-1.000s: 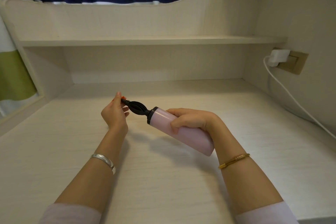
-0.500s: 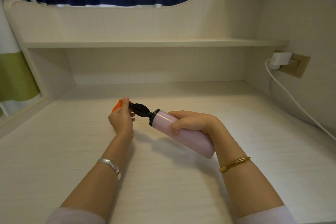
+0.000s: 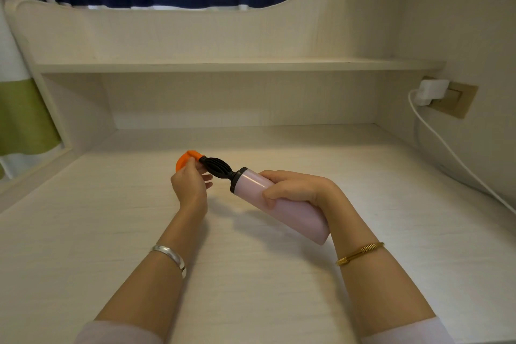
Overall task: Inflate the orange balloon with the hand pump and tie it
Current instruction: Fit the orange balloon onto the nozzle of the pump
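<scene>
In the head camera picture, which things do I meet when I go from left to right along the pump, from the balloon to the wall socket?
orange balloon → left hand pinching it → black ribbed nozzle → pink pump body → right hand gripping it → gold bracelet → white charger in the wall socket.

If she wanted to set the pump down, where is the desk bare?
Bare desk runs left of the left hand, along the back under the shelf, and between the forearms. The right edge is tighter: the charger cable trails there, beyond the right hand gripping the pump.
</scene>
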